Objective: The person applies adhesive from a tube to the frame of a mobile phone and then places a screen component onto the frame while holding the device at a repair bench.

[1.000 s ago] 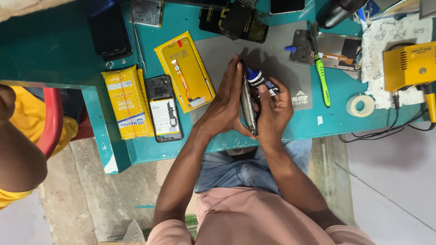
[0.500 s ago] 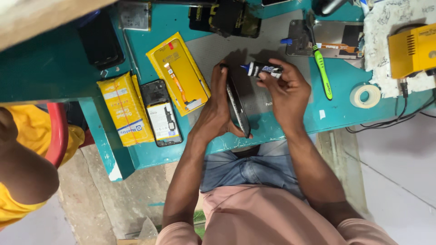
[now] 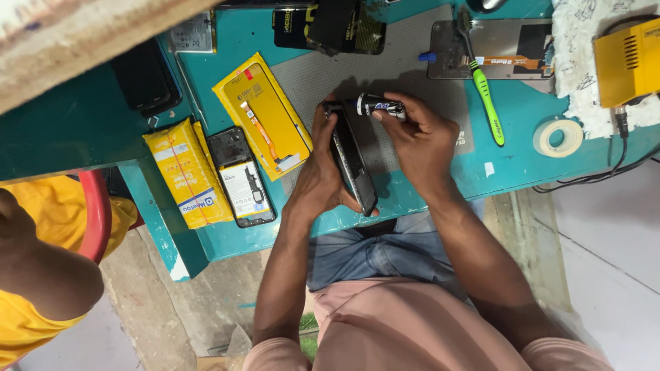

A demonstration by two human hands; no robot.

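Note:
My left hand (image 3: pixel 320 172) grips a dark phone body (image 3: pixel 352 159) on its edge, tilted upright above the grey work mat (image 3: pixel 323 75). My right hand (image 3: pixel 419 137) holds a small black and white glue tube (image 3: pixel 379 106), its tip at the top edge of the phone. Both hands work close together over the front of the teal table (image 3: pixel 227 41).
Left of my hands lie a yellow parts packet (image 3: pixel 265 117), an opened phone (image 3: pixel 240 175) and a yellow pouch (image 3: pixel 185 172). A green toothbrush (image 3: pixel 485 89), tape roll (image 3: pixel 558 137), yellow device (image 3: pixel 629 62) and another phone back (image 3: pixel 509 41) sit right. A person in yellow (image 3: pixel 34 288) stands left.
The right hand has brought the tube from beside the phone up to its top edge. The left hand keeps its hold on the phone; the view has shifted slightly.

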